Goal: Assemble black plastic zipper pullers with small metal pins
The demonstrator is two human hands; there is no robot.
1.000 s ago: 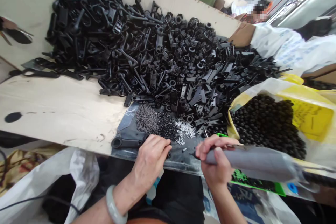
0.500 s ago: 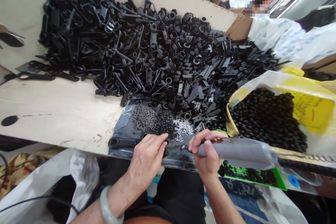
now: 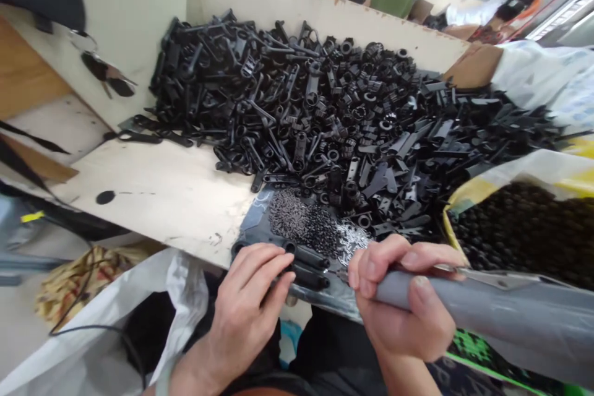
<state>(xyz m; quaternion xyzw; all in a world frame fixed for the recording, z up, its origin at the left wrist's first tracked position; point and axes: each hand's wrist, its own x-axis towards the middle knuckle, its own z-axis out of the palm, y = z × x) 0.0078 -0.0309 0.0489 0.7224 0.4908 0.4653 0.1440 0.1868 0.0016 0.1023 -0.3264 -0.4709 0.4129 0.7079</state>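
At lower centre, the left hand [image 3: 253, 297] bends over black plastic arms [image 3: 312, 277], likely light and stiff, best pinched along their sides; whether it grips them I can't tell. Lower right, the right hand [image 3: 401, 300] wraps a grey driver [image 3: 492, 303], probably heftier. Silver pins [image 3: 351, 240] lie beyond.

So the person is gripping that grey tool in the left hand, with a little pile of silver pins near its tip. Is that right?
Not quite: the head view shows the grey tool in the right hand; the left hand is at the black parts. The silver pins are indeed near its tip.
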